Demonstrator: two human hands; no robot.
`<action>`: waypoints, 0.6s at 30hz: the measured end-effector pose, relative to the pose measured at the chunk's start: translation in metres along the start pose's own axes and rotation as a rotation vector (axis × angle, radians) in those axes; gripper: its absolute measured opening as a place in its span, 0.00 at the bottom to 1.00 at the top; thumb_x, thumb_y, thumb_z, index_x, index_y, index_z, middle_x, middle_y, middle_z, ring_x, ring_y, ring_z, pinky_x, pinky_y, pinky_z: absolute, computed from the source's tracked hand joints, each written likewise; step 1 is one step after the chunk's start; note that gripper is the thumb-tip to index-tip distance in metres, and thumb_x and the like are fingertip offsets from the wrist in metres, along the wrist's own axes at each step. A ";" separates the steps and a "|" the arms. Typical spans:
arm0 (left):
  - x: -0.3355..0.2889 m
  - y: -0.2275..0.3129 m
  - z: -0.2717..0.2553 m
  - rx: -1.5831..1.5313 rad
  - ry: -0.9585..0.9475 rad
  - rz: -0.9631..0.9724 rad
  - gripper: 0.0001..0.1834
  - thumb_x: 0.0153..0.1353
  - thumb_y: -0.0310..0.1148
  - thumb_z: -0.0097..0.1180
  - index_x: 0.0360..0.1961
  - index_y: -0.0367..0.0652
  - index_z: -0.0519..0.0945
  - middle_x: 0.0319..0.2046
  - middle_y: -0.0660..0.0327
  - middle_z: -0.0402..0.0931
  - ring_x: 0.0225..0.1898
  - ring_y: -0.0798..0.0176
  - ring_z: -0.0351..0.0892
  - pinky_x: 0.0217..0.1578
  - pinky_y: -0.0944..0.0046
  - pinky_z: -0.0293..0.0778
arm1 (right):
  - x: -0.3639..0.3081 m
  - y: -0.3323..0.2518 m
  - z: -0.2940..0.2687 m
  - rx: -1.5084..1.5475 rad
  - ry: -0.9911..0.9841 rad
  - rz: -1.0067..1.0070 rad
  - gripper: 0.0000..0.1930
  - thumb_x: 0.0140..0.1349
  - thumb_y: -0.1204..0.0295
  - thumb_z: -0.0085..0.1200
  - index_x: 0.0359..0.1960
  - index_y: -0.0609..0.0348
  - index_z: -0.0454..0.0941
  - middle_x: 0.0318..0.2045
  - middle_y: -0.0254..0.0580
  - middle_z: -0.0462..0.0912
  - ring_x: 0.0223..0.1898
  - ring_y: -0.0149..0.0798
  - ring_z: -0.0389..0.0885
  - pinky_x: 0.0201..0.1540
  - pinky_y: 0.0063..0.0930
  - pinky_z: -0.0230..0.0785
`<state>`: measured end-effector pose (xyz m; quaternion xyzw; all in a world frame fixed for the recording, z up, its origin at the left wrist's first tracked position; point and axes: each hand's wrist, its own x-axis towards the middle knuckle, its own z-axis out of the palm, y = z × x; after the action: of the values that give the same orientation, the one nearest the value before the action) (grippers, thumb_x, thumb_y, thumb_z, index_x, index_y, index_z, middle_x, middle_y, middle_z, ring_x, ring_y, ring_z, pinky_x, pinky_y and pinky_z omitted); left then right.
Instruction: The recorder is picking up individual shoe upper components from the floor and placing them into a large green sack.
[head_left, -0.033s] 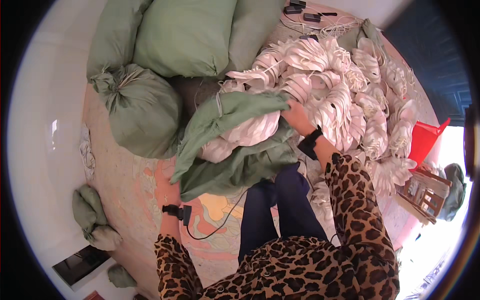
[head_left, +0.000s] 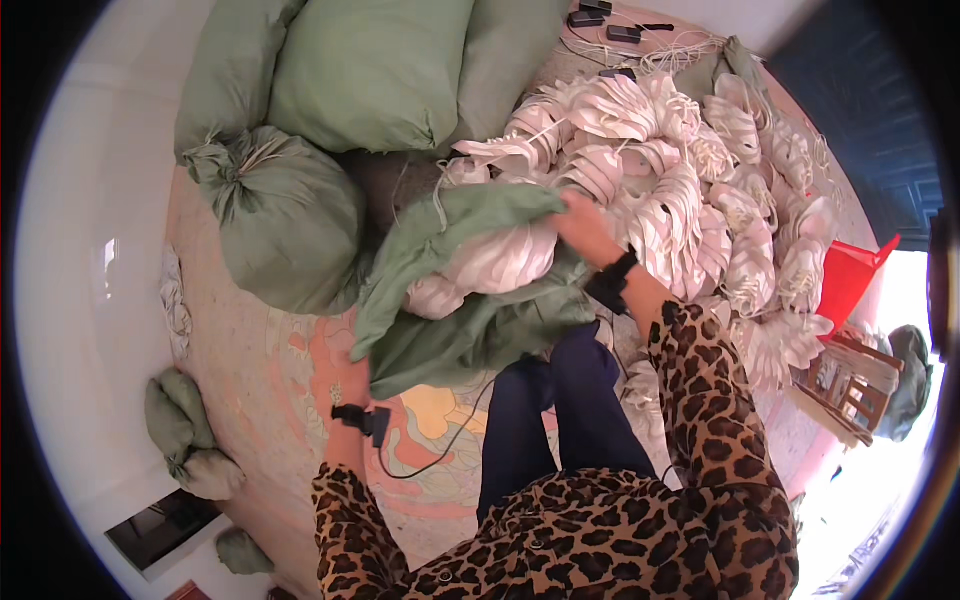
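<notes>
Since the earlier frame, the right hand [head_left: 588, 228] moves a little to the left and up, the left hand [head_left: 343, 368] moves slightly to the right, and the edge of the open green sack [head_left: 450, 215] shifts together with them. The right hand holds the far right part of this edge, with its fingers closed on the cloth. The left hand is at the left end of the edge; its fingers are blurred and partly covered, so I cannot tell how narrow they are. The sack is in front of the knees [head_left: 575, 375], between a tied green sack [head_left: 290, 225] on the left and a big heap of pale pieces [head_left: 665, 215] on the right. Similar pale pieces [head_left: 500, 260] are seen inside its mouth. Each wrist wears a black strap, and a black cable [head_left: 435, 470] hangs from the left one. Behind stands a full green sack [head_left: 370, 70]. At the right, a red object [head_left: 850, 275] is near a wooden stool [head_left: 855, 395].
</notes>
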<state>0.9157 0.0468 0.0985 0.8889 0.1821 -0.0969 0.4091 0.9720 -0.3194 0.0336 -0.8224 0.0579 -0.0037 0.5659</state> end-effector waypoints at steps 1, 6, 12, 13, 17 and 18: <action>-0.017 0.038 0.002 0.617 0.025 0.082 0.32 0.44 0.37 0.57 0.50 0.40 0.59 0.46 0.49 0.63 0.45 0.52 0.67 0.39 0.57 0.67 | 0.002 -0.036 0.000 0.143 -0.047 0.040 0.13 0.44 0.71 0.47 0.33 0.63 0.73 0.28 0.53 0.75 0.30 0.44 0.73 0.35 0.31 0.64; 0.025 -0.076 -0.151 0.602 -0.058 0.230 0.20 0.52 0.38 0.45 0.44 0.38 0.66 0.34 0.49 0.73 0.36 0.51 0.73 0.35 0.53 0.66 | -0.009 -0.201 -0.009 0.481 0.010 0.158 0.12 0.42 0.75 0.51 0.31 0.66 0.72 0.24 0.39 0.74 0.28 0.31 0.71 0.30 0.26 0.63; -0.083 0.023 -0.191 -0.759 -0.053 -0.118 0.20 0.53 0.26 0.39 0.49 0.35 0.63 0.43 0.54 0.68 0.48 0.56 0.65 0.48 0.59 0.63 | -0.084 -0.238 -0.138 0.885 -0.057 0.278 0.13 0.46 0.80 0.46 0.36 0.68 0.70 0.32 0.41 0.75 0.32 0.31 0.74 0.39 0.24 0.66; -0.090 0.025 -0.197 -0.768 -0.051 -0.114 0.20 0.53 0.26 0.39 0.49 0.35 0.63 0.43 0.54 0.68 0.48 0.56 0.65 0.48 0.59 0.63 | -0.093 -0.248 -0.141 0.908 -0.090 0.313 0.14 0.47 0.80 0.46 0.38 0.67 0.69 0.33 0.40 0.75 0.33 0.31 0.74 0.38 0.23 0.66; -0.123 0.072 -0.241 -0.125 -0.057 0.169 0.21 0.53 0.25 0.38 0.50 0.32 0.61 0.44 0.54 0.67 0.48 0.58 0.64 0.48 0.62 0.61 | -0.102 -0.327 -0.126 0.876 -0.197 0.227 0.11 0.49 0.79 0.47 0.37 0.64 0.70 0.33 0.38 0.75 0.33 0.29 0.74 0.38 0.18 0.66; -0.127 0.075 -0.263 0.675 0.042 0.598 0.20 0.54 0.26 0.37 0.50 0.32 0.61 0.44 0.54 0.66 0.47 0.58 0.65 0.48 0.63 0.60 | -0.103 -0.342 -0.124 0.872 -0.211 0.214 0.11 0.49 0.79 0.47 0.37 0.64 0.70 0.33 0.38 0.75 0.33 0.29 0.74 0.38 0.18 0.66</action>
<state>0.8359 0.1712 0.3609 0.9879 -0.1163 -0.0102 0.1025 0.8915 -0.3037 0.4032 -0.4927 0.0776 0.1147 0.8591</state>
